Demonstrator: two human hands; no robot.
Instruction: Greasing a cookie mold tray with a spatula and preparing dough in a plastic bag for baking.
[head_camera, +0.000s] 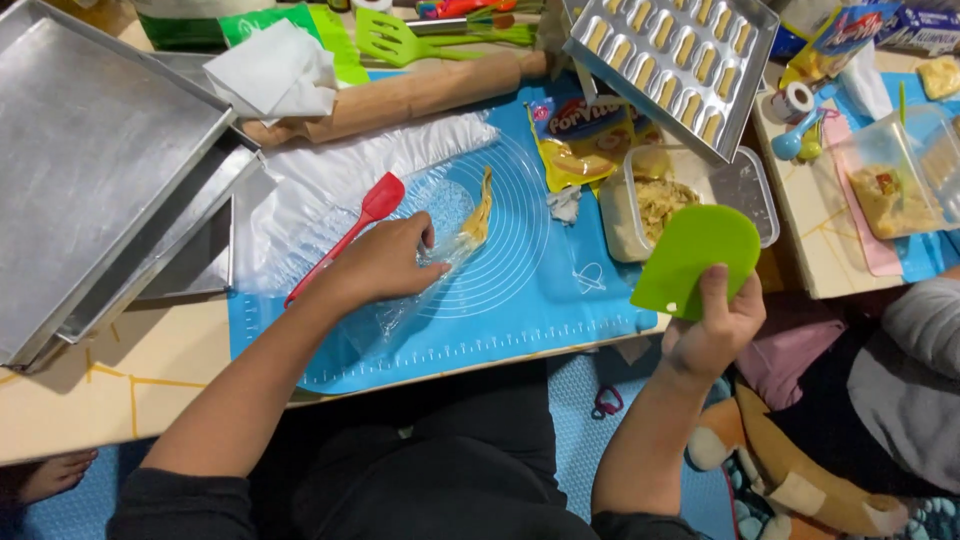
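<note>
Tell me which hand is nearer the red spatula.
Left. The left hand presses on clear plastic wrap right beside the red spatula; the right hand holds a green scraper off the mat's right edge.

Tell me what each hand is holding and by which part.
The right hand grips the green dough scraper by its lower edge. The left hand holds nothing; it presses on clear plastic wrap.
</note>
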